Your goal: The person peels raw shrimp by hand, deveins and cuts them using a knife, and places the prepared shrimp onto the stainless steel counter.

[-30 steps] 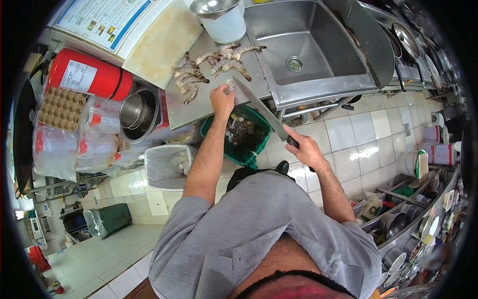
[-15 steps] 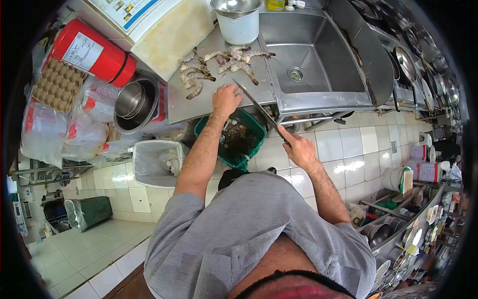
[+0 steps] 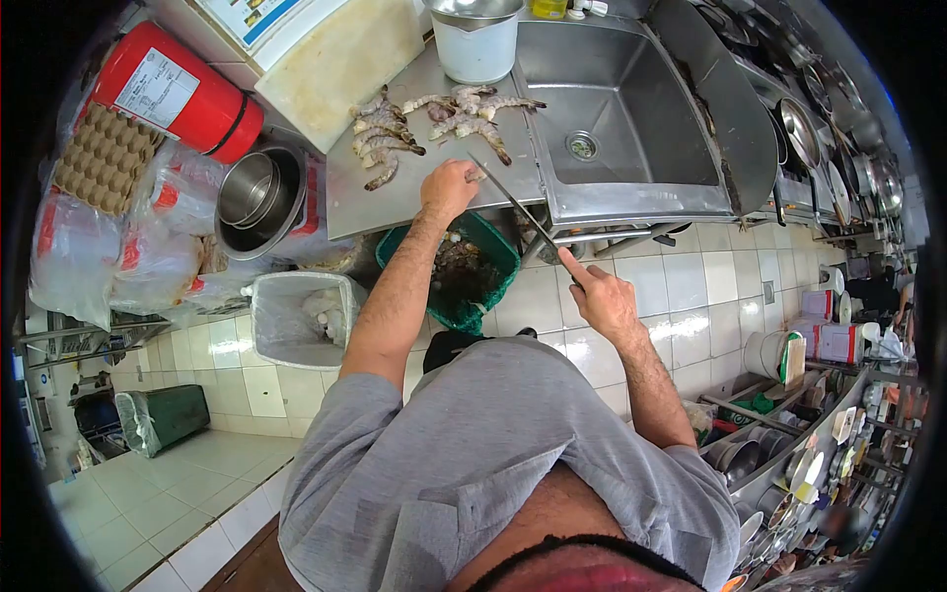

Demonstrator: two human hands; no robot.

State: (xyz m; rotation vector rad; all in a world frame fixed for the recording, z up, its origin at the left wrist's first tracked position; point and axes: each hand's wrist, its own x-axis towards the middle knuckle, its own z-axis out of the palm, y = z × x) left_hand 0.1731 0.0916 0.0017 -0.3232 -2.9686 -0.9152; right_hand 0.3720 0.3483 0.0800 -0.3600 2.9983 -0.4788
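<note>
My right hand [image 3: 604, 296] is closed around the handle of a long knife [image 3: 517, 205], whose blade points up and left toward my other hand. My left hand [image 3: 449, 189] is closed at the front edge of the steel counter [image 3: 350, 202], its fingertips close to the knife's tip. Whatever is in those fingers, if anything, is hidden. Just beyond it lie grey shrimp in two groups, a stacked left group [image 3: 383, 136] and a looser right group [image 3: 475, 118]. Below my hands stands a green-lined bin [image 3: 508, 264] with dark wet scraps inside.
A steel sink [image 3: 621, 128] adjoins the counter on the right. A white bucket [image 3: 475, 51] with a metal bowl on top stands behind the shrimp. A cutting board [image 3: 340, 74] leans at the left. A grey bin [image 3: 301, 321] and metal bowls [image 3: 254, 202] are lower left.
The view has shifted slightly. My left hand has turned a little, fingers more tightly curled, and the knife's tip has moved slightly right relative to it. The shrimp groups look much the same.
</note>
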